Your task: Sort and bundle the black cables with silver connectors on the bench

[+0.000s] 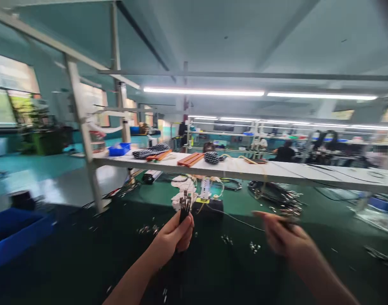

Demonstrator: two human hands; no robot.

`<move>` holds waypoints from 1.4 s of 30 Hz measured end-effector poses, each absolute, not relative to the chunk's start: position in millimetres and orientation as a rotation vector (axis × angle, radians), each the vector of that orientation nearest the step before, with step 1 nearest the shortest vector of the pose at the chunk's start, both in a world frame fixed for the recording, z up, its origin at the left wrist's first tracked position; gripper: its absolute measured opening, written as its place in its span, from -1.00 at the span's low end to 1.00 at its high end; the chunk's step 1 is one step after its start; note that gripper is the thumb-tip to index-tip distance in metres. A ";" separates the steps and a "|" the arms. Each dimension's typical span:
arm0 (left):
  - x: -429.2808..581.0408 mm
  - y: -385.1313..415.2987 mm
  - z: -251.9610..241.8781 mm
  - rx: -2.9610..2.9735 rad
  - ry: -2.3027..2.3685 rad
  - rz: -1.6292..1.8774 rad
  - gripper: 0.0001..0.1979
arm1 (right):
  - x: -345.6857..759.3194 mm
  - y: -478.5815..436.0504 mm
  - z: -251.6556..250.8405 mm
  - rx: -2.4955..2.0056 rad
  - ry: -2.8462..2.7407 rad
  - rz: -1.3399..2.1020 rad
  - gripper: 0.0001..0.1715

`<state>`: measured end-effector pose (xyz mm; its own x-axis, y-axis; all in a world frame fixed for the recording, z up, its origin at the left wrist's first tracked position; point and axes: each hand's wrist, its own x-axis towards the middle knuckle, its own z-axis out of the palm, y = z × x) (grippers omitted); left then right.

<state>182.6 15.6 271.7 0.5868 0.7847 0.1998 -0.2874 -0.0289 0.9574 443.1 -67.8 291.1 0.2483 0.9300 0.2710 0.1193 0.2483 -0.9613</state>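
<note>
My left hand [177, 235] is closed around a bundle of black cables [185, 207], whose metal ends point upward. To the right, my right hand [283, 237] is raised over the mat and smeared by motion. Its index finger stretches to the left, and the other fingers are curled by a small dark thing [289, 224] that I cannot make out. Small metal pieces [255, 247] lie on the dark green mat [219, 275] between the hands, with another scatter of metal pieces [149, 229] left of my left hand.
A blue bin [18, 237] stands at the left edge. Coiled black cables [273, 197] lie at the back of the bench under a white shelf [292, 171]. That shelf bears striped cords [152, 151], orange pieces [190, 159] and a blue tray [119, 149]. People sit farther back.
</note>
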 end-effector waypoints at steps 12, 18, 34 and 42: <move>266.5 -8.3 282.6 1.429 0.457 0.544 -0.63 | 410.6 -64.5 305.4 -0.947 -1.337 0.995 -0.63; 262.1 -12.4 249.3 1.581 0.525 0.400 -0.57 | 427.2 -60.4 291.6 -1.010 -1.266 0.994 -0.61; 315.4 -10.8 233.5 1.317 0.504 0.503 -0.68 | 425.9 -17.4 320.7 -0.681 -1.142 1.011 -0.55; 298.1 18.5 236.0 1.184 0.504 0.531 -0.71 | 471.3 -88.7 189.8 -1.054 -1.365 1.055 -0.40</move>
